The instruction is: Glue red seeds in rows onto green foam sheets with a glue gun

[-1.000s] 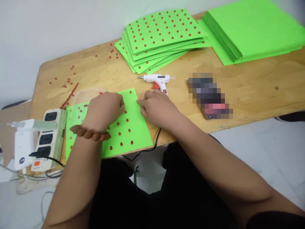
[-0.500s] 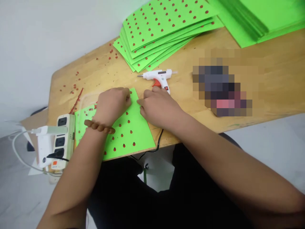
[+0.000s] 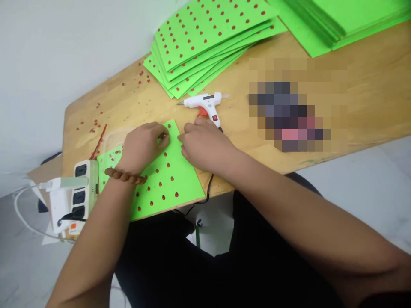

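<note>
A green sheet [image 3: 188,184] with rows of small red ladybird-like dots lies at the table's front edge. Over its upper part is my left hand [image 3: 144,143], a brown bead bracelet on the wrist, fingers curled with thumb and forefinger close together. Whatever they pinch is too small to make out. My right hand [image 3: 205,143] rests at the sheet's right edge, fingers bent inward and their undersides hidden. Just beyond it lies a white hot glue gun [image 3: 205,101] with a red trigger, its nozzle pointing left. A clear plastic tray [image 3: 111,139] with loose red pieces sits partly behind my left wrist.
Dotted green sheets [image 3: 205,32] are stacked at the back, with plain green sheets [image 3: 369,21] to their right. A power strip [image 3: 86,171] with plugs stands at the left edge. Red bits [image 3: 95,122] lie scattered on the table [image 3: 234,81]. A blurred patch covers something on the right.
The view has shifted slightly, so the table's things appear further left. My left hand's thumb and forefinger have opened into a looser ring shape. My right hand stays beside the sheet.
</note>
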{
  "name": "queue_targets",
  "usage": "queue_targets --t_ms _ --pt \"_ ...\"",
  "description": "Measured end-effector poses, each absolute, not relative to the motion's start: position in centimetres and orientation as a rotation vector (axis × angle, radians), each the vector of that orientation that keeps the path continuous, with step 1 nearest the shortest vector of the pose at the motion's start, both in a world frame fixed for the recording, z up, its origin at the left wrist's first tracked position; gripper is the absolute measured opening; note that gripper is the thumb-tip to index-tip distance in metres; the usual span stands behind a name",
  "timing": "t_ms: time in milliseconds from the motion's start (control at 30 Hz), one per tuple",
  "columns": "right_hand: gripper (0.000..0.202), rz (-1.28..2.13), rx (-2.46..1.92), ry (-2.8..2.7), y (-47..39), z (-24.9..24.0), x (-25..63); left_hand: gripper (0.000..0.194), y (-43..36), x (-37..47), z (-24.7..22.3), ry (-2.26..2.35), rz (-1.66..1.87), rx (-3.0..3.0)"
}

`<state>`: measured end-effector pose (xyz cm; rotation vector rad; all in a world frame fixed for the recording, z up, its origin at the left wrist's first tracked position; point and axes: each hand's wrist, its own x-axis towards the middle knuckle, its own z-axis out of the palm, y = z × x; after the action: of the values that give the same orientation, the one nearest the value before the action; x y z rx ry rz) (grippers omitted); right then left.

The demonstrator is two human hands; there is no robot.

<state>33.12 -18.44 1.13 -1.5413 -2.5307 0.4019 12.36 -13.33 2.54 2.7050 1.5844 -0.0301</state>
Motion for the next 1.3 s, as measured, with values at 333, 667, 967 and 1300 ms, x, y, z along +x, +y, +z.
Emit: queue_targets --t_ms 333,667,967,1300 --pt "0.037 0.382 -1.522 -2.565 -18.03 1.07 33.29 0.026 -13.16 11.6 2.05 1.542 -0.008 2.792" --pt "0.037 0.385 -1.505 -2.597 -17.97 1.15 33.47 0.023 -13.23 11.82 1.98 1.565 0.028 2.746" --pt "0.036 0.387 -1.505 -2.611 -17.94 1.13 33.5 0.015 -13.53 12.47 1.63 1.652 0.088 2.603" --pt "0.036 0.374 -1.497 -2.603 -18.11 1.05 33.54 0.017 -13.61 12.51 2.32 1.554 0.019 2.653"
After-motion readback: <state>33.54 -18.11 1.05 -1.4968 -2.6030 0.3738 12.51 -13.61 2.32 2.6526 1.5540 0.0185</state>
